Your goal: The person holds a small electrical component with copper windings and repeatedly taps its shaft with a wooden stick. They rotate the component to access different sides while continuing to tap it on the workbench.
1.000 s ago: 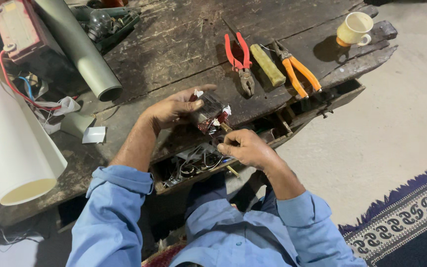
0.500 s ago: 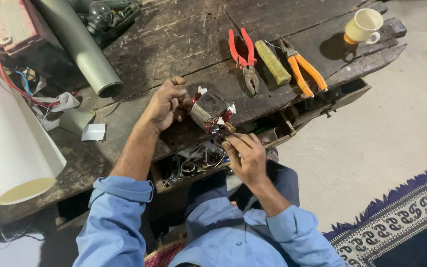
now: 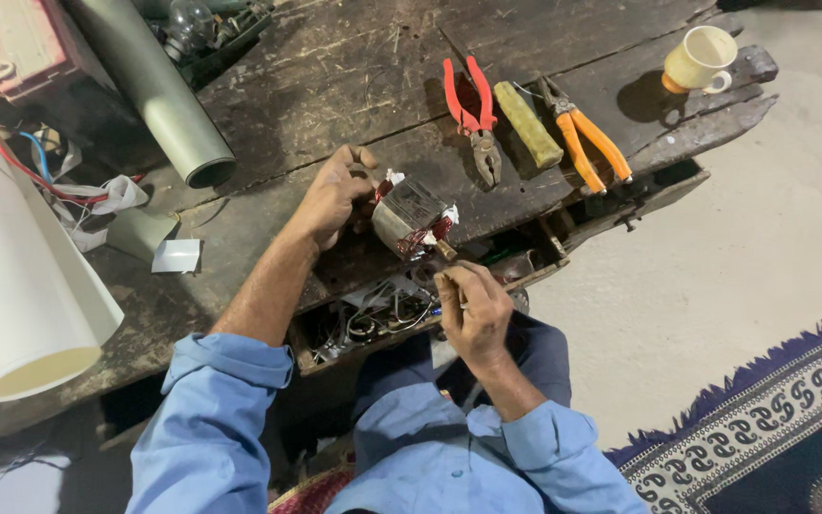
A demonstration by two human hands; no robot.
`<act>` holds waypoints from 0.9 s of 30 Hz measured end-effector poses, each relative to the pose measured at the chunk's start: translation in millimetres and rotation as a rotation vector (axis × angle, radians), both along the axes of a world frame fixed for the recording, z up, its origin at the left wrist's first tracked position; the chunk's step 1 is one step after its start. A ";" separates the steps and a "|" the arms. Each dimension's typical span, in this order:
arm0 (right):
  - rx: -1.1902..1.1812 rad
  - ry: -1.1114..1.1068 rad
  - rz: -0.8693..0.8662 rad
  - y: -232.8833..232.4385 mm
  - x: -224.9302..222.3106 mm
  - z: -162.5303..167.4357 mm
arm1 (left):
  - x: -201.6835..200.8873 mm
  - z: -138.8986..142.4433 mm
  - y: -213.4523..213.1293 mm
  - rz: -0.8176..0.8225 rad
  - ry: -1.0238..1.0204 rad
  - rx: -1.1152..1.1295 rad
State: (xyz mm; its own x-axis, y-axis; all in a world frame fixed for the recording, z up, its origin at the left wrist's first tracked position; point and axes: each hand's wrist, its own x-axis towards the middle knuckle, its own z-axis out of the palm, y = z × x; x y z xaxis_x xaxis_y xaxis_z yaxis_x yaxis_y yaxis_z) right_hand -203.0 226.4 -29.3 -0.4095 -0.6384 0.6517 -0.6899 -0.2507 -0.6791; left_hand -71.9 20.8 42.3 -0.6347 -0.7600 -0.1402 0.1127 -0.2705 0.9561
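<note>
My left hand (image 3: 333,195) holds a small motor core (image 3: 413,217), a grey metal block with red windings, steady on the dark wooden workbench (image 3: 335,86). Just below the core, my right hand (image 3: 473,309) is closed around a thin tool whose tip points up at the core's lower end. Both arms wear light blue sleeves. What the right fingers hide of the tool I cannot make out.
Red-handled pliers (image 3: 471,107), a yellow-green handle (image 3: 528,124) and orange-handled pliers (image 3: 587,138) lie beyond the core. A cream mug (image 3: 698,59) stands at the far right. A white pipe (image 3: 11,286) and a grey pipe (image 3: 159,95) lie left. An open drawer (image 3: 382,309) holds wires.
My right hand has drawn back toward me, below the core. My left hand has stayed on the core, which now lies more in the open.
</note>
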 end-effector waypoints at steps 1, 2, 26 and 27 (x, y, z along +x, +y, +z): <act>0.045 -0.096 -0.006 -3.0 -2.2 -1.8 | -0.6 1.3 -0.9 -0.016 -0.001 -0.023; 0.095 -0.194 -0.009 -4.7 -3.6 -2.8 | -0.6 2.3 -0.9 -0.030 -0.005 -0.041; 0.122 0.173 0.121 -22.9 -17.9 20.9 | 40.7 2.5 -39.0 -0.132 -0.420 -1.108; 0.103 0.190 0.112 -22.5 -18.6 21.4 | 38.4 5.7 -38.8 -0.132 -0.430 -1.145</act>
